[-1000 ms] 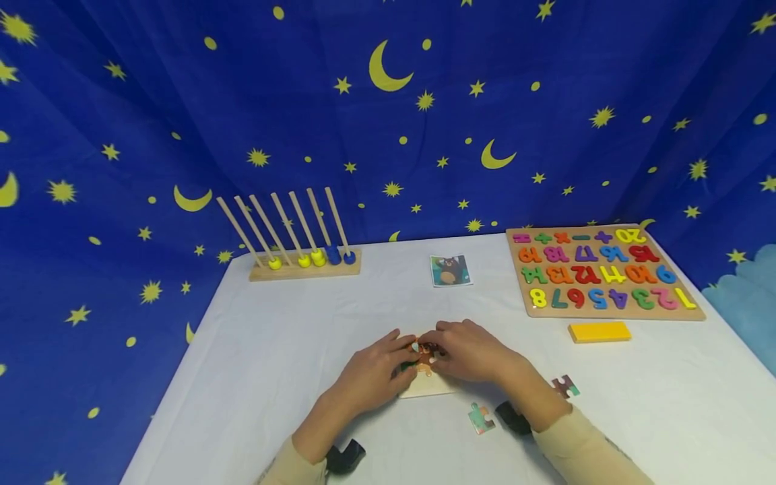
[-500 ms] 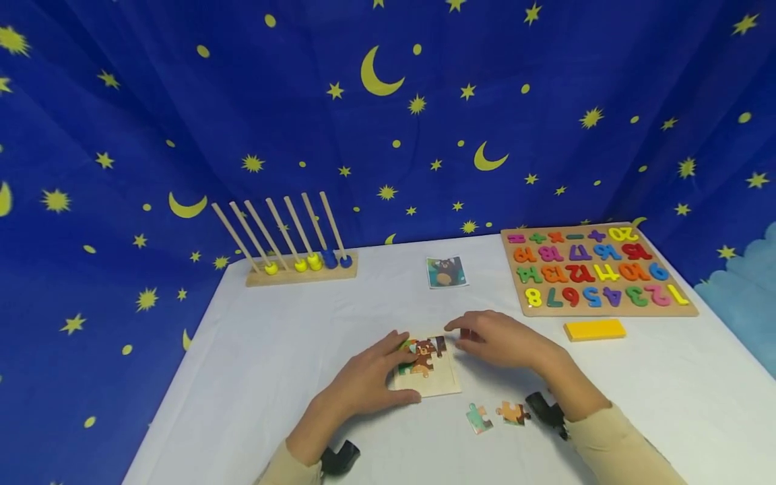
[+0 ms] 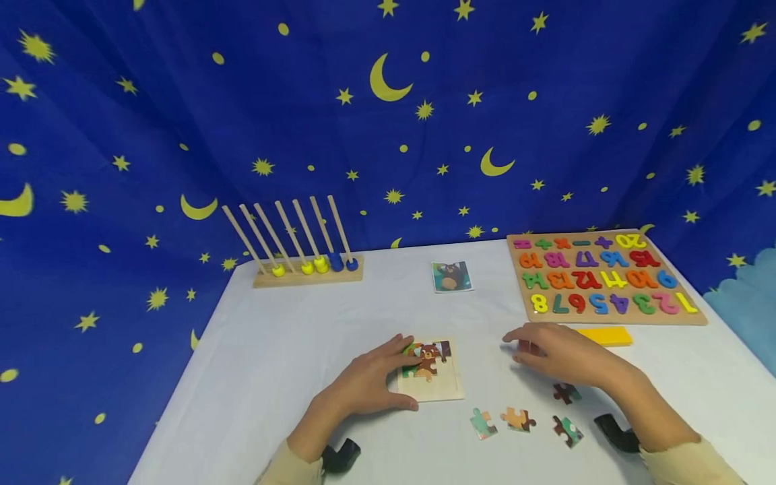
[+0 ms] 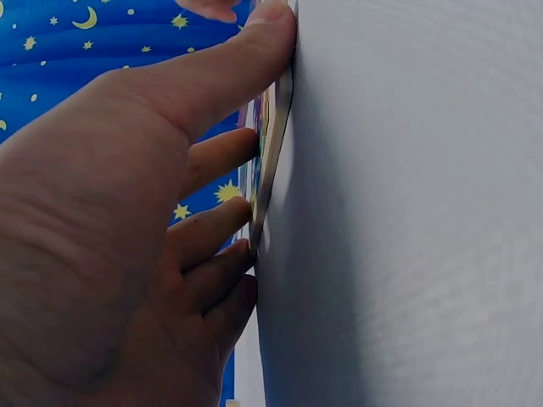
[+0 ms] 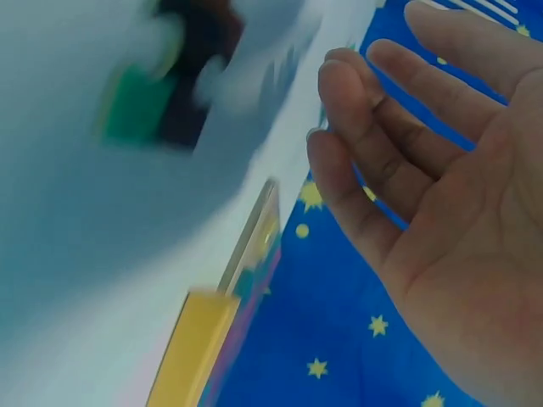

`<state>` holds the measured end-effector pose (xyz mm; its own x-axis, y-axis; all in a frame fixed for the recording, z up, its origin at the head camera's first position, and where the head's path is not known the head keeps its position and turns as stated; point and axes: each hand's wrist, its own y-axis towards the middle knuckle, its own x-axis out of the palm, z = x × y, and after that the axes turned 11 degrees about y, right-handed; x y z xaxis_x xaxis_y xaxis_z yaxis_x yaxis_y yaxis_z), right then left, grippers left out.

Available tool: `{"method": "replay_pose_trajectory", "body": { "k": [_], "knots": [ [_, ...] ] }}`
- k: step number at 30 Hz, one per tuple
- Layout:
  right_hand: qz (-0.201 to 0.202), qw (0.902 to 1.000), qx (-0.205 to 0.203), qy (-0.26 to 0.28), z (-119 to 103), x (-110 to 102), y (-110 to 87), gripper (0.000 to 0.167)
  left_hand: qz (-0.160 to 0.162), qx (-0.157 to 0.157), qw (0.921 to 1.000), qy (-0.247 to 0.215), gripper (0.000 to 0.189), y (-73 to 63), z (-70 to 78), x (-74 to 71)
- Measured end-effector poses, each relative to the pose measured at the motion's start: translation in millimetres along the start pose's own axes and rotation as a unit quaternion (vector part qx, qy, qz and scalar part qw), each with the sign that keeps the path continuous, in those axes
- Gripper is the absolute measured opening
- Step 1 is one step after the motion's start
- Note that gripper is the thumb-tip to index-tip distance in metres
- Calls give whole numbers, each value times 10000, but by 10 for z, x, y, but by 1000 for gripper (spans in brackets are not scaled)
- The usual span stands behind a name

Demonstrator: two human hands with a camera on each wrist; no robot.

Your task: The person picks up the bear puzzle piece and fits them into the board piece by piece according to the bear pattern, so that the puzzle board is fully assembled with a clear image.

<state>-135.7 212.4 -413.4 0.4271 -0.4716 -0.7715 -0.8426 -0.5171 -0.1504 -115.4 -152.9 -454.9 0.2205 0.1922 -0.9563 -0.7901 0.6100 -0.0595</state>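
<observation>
A small wooden puzzle tray (image 3: pixel 445 389) lies on the white table with part of a brown bear picture (image 3: pixel 428 353) fitted in its upper part. My left hand (image 3: pixel 370 380) rests on its left side, fingers over the picture and thumb at the near edge. In the left wrist view, the fingers (image 4: pixel 216 220) lie along the tray's edge. My right hand (image 3: pixel 564 350) hovers to the right with loosely bent fingers and nothing in them. Below lie loose jigsaw pieces: teal (image 3: pixel 481 424), orange (image 3: pixel 517 419), brown (image 3: pixel 565 393) and brown-green (image 3: pixel 568 432).
A bear picture card (image 3: pixel 451 277) lies behind the tray. At the back left stands a peg abacus (image 3: pixel 307 278) with yellow and blue beads. A number board (image 3: pixel 606 316) sits back right, with a yellow block (image 3: pixel 609 336) before it. A starry blue curtain (image 3: pixel 339 135) hangs behind.
My right hand has left the puzzle tray and moved right, passing over the loose pieces and uncovering them. The left hand has opened out from the picture and stays on the tray.
</observation>
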Motion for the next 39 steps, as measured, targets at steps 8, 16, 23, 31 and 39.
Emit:
{"method": "replay_pose_trajectory", "body": {
  "k": [8, 16, 23, 31, 39],
  "knots": [
    [-233, 9979, 268, 541, 257, -74, -262, 35, 21, -59, 9999, -82, 76, -27, -9, 30],
    [-562, 9933, 613, 796, 456, -154, -534, 42, 2, -71, 9995, -309, 75, -38, -25, 37],
    [-670, 9945, 550, 586, 474, -142, -595, 39, -160, -178, 9987, -460, 75, -25, -25, 2],
    [-406, 9955, 654, 545, 457, -88, -552, 27, -117, 92, 9993, -329, 73, 5, -11, 0],
    [-15, 9984, 449, 344, 392, -75, -398, 24, -112, 97, 9992, -363, 72, 10, 12, -16]
  ]
}}
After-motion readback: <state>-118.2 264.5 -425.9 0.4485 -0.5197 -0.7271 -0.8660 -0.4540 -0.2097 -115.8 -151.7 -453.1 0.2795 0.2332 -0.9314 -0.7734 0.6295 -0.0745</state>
